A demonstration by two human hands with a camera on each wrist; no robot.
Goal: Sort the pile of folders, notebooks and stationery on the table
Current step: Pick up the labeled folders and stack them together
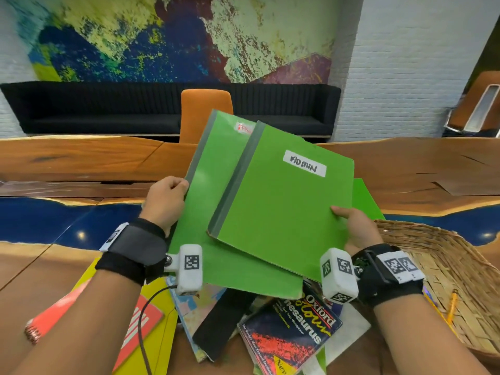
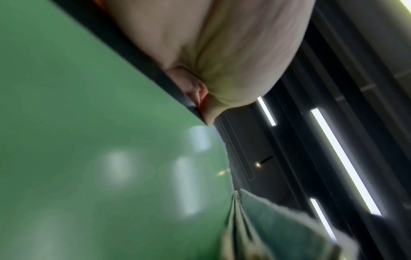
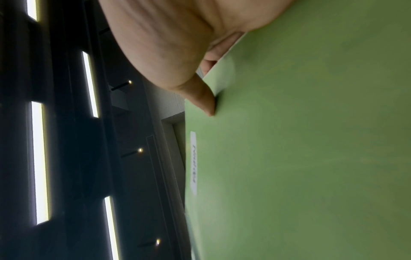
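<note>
Two green folders are held up over the pile. My left hand (image 1: 167, 196) grips the grey spine edge of the rear green folder (image 1: 216, 169), which has a red-marked sticker at its top. My right hand (image 1: 354, 228) pinches the right edge of the front green folder (image 1: 284, 212), labelled ADMIN, thumb on its cover. In the left wrist view the rear folder (image 2: 89, 140) fills the left side beside my palm. The right wrist view shows my thumb (image 3: 204, 98) pressed on the ADMIN folder (image 3: 300, 158). A third green sheet (image 1: 365, 198) pokes out behind.
Below lie an Oxford thesaurus (image 1: 292, 334), a black case (image 1: 221, 323), a yellow folder (image 1: 159, 328), an orange spiral notebook (image 1: 135, 323) and other books. A wicker basket (image 1: 446, 266) with pencils sits at the right. An orange chair (image 1: 205, 115) stands beyond the wooden table (image 1: 81, 161).
</note>
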